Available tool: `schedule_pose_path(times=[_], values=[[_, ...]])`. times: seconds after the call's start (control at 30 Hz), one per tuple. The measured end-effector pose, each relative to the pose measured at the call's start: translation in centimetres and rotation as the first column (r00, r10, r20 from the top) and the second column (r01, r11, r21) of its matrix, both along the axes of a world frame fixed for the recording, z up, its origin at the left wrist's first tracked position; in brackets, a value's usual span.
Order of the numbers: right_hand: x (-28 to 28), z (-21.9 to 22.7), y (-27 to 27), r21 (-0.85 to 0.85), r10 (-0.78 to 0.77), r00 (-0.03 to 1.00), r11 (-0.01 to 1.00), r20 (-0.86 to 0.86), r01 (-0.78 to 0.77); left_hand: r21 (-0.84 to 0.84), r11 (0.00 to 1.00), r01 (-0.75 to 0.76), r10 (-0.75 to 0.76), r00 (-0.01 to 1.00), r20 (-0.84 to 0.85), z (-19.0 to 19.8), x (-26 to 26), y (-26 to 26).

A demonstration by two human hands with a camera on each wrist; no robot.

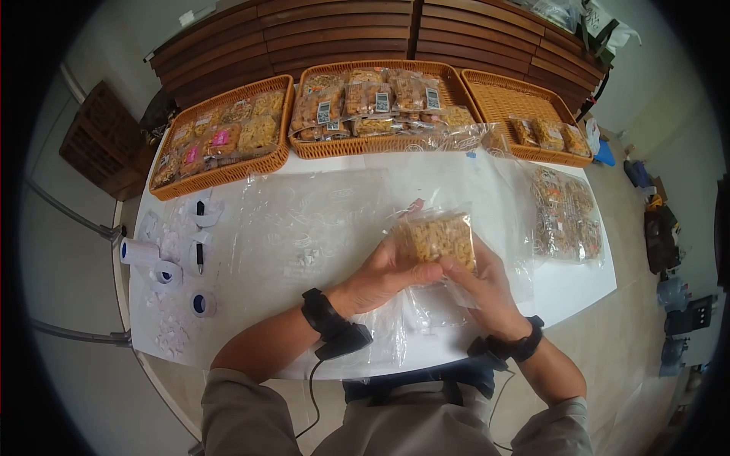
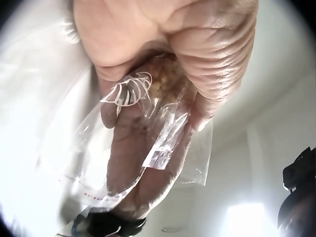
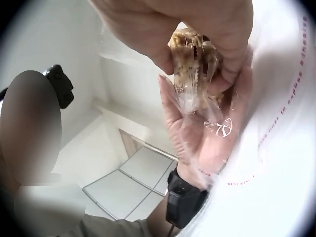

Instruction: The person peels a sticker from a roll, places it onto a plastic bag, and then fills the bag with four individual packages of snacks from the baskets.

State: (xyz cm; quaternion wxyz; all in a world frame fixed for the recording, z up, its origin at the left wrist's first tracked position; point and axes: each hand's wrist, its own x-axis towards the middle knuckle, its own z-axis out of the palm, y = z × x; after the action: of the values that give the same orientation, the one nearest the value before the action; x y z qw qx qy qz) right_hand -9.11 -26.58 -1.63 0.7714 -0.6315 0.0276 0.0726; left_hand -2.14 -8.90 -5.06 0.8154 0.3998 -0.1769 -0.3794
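Observation:
Both hands hold one clear packet of yellowish-brown crunchy pieces (image 1: 439, 242) above the table's near half. My left hand (image 1: 386, 275) grips its left side, thumb across the lower front; my right hand (image 1: 487, 287) grips the right side, its thumb near the other. In the left wrist view the packet's pieces (image 2: 165, 84) show between the fingers, with loose clear film with white print (image 2: 126, 94) hanging below. The right wrist view shows the packet's crimped seam (image 3: 187, 84) between both hands. Clear plastic bags (image 1: 304, 220) lie flat on the white table.
Three wicker trays (image 1: 220, 178) stand along the back, holding similar packets (image 1: 372, 99). A bag of several packets (image 1: 566, 216) lies at the right. White tape rolls (image 1: 141, 251), black pens (image 1: 200, 258) and paper scraps (image 1: 173, 330) are at the left.

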Motion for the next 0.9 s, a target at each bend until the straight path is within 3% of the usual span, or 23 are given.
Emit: schedule_pose_path(times=[0.07, 0.27, 0.37, 0.47, 0.5, 0.67, 0.77, 0.87, 0.9], values=[[0.4, -0.1, 0.5, -0.008, -0.006, 1.000, 1.000, 0.023, 0.006, 0.007, 1.000, -0.025, 0.025, 1.000, -0.008, 0.3, 0.0, 0.1], [0.5, 0.7, 0.1, 0.180, -0.029, 0.981, 0.982, -0.190, 0.064, 0.107, 0.994, 0.026, -0.030, 0.999, 0.035, -0.5, 0.2, -0.1], [0.9, 0.0, 0.2, 0.221, -0.096, 0.991, 0.968, -0.097, 0.116, 0.141, 0.989, 0.037, -0.061, 0.984, 0.168, -1.2, 0.0, -0.4], [1.5, 1.6, 0.1, 0.181, -0.109, 0.984, 0.974, -0.144, 0.135, 0.143, 0.959, 0.246, -0.266, 0.953, 0.143, -1.6, 0.2, -0.3], [2.2, 0.5, 0.0, 0.233, -0.127, 0.990, 0.963, -0.059, 0.137, 0.178, 0.948, 0.264, -0.290, 0.947, 0.138, -1.5, 0.2, -0.1], [3.6, 0.9, 0.8, 0.198, -0.225, 0.974, 0.953, -0.035, 0.228, 0.276, 0.883, 0.380, -0.423, 0.899, 0.117, 0.5, 0.4, 0.4], [3.7, 0.6, -0.1, 0.287, -0.229, 0.972, 0.929, -0.054, 0.234, 0.120, 0.983, 0.137, -0.180, 0.839, 0.513, -3.1, 0.2, -0.7], [3.5, 1.0, -1.2, 0.299, -0.199, 0.980, 0.933, -0.026, 0.198, -0.112, 0.991, 0.074, -0.070, 0.997, 0.043, -1.1, 1.0, -0.1], [3.4, 0.9, -1.5, 0.281, -0.166, 0.985, 0.944, -0.035, 0.170, -0.090, 0.993, -0.079, 0.072, 0.994, -0.078, -0.6, 1.3, -0.2]])
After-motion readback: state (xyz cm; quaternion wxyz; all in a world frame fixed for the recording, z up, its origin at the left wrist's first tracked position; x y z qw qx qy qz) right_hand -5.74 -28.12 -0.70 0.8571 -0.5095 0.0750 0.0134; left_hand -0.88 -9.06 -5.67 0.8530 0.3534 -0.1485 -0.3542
